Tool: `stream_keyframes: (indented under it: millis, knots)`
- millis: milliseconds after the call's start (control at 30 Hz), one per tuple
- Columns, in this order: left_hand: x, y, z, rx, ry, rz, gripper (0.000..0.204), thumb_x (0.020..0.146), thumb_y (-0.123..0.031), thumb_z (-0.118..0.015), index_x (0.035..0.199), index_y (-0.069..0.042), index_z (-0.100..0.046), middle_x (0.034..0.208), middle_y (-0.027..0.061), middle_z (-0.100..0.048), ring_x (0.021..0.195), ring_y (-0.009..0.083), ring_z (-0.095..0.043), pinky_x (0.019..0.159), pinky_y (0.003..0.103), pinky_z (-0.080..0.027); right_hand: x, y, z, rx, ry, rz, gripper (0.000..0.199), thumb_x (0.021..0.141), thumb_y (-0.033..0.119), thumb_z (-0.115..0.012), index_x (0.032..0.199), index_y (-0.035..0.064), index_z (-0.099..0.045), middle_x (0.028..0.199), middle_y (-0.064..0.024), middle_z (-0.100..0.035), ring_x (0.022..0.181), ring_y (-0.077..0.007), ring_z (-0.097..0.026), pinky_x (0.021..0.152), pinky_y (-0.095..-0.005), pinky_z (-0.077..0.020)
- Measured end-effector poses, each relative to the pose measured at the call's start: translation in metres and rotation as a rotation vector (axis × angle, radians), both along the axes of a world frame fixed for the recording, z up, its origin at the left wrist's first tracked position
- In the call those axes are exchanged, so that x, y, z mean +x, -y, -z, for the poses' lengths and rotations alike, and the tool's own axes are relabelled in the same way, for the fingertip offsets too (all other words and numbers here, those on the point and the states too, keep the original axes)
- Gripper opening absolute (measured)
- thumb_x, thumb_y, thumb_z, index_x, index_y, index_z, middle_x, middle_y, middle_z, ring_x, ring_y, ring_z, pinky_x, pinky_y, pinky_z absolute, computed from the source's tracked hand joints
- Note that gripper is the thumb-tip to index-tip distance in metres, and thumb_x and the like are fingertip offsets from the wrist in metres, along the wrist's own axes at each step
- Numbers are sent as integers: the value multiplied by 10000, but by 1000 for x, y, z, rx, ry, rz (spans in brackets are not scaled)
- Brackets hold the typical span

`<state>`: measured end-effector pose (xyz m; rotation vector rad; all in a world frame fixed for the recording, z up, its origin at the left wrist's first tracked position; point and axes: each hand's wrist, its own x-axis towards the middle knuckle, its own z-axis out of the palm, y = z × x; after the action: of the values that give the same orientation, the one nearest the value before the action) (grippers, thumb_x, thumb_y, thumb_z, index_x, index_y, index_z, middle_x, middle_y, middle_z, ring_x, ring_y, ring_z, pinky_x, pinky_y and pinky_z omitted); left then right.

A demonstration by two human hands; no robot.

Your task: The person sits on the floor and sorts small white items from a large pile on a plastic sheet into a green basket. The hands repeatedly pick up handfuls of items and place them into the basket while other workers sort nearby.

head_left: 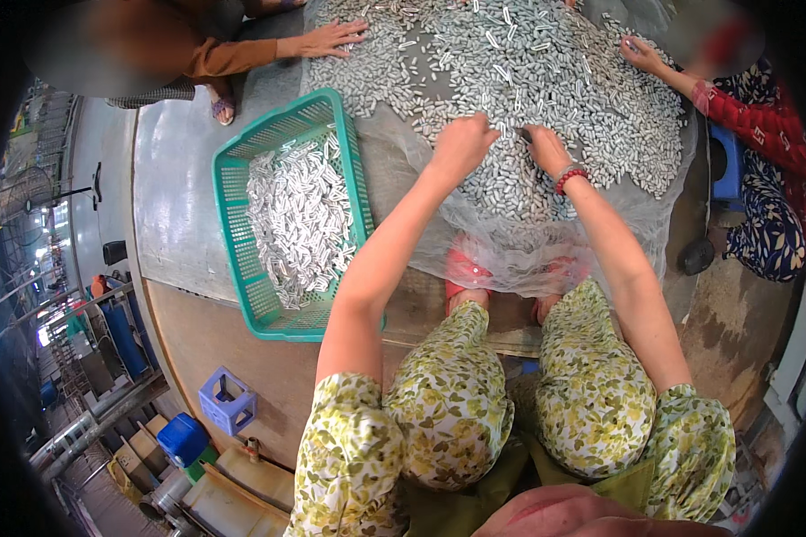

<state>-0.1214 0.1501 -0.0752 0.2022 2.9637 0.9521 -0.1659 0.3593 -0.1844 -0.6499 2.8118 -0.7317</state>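
A wide heap of small, grey, elongated metal-looking pieces (528,80) lies spread over a thin translucent sheet (618,237). At the heap's near side, my left hand (466,145) is closed, its fingers curled down among the pieces. Just to the right, my right hand (549,150), with a red beaded bracelet (570,177) at the wrist, has its fingers drawn together. Something dark shows at its fingertips. What either hand pinches is too small or hidden to make out. Left of my left arm, a green plastic basket (362,192) holds many brighter, silvery pieces (300,219) of similar shape.
A co-worker's hand (331,38) lies spread on the heap at the far left. Another person's hand (643,57) reaches in from the right. Beside that person is a blue stool (727,166). A purple-blue plastic stool (227,401) stands at the lower left, near a blue container (184,438).
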Motion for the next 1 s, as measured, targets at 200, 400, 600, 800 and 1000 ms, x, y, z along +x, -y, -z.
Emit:
stream_keyframes:
  millis: [200, 400, 600, 800, 1000]
  knots:
    - [-32, -55, 83, -222, 18, -12, 241, 780, -174, -625, 897, 15, -533, 786, 223, -613, 781, 364, -621, 670, 430, -508, -7, 0, -6, -95, 93, 143, 123, 718, 74, -594, 810, 5, -636, 836, -195, -633, 823, -362, -602, 744, -414, -479]
    - [-23, -42, 94, -168, -40, 111, 255, 739, -61, -588, 964, 22, -498, 803, 208, -615, 764, 296, -640, 665, 381, -523, -27, -16, -11, -532, 378, 461, 157, 776, 67, -563, 897, -30, -588, 761, -139, -655, 622, -212, -629, 593, -317, -497]
    - [-3, 7, 51, 1113, 627, -344, 171, 822, -128, -537, 937, -2, -528, 796, 82, -569, 675, 205, -609, 597, 356, -511, -39, -27, -32, -813, 521, 433, 295, 762, 3, -514, 1053, -41, -500, 722, -128, -627, 589, -162, -596, 535, -284, -483]
    - [-24, 32, 35, 1305, 757, -259, 234, 890, -262, -539, 909, -28, -534, 724, 7, -505, 631, 133, -536, 536, 268, -446, 19, -22, -50, -1133, 839, 514, 296, 759, 47, -539, 1039, -13, -463, 816, -91, -563, 681, -169, -542, 598, -296, -437]
    - [-90, 15, 77, -131, 202, -224, 414, 815, -384, -607, 876, 24, -631, 830, 176, -643, 756, 341, -630, 638, 424, -505, 9, -15, -77, -943, 890, 464, 284, 794, 178, -579, 1001, 33, -449, 762, -30, -455, 649, -126, -447, 581, -279, -387]
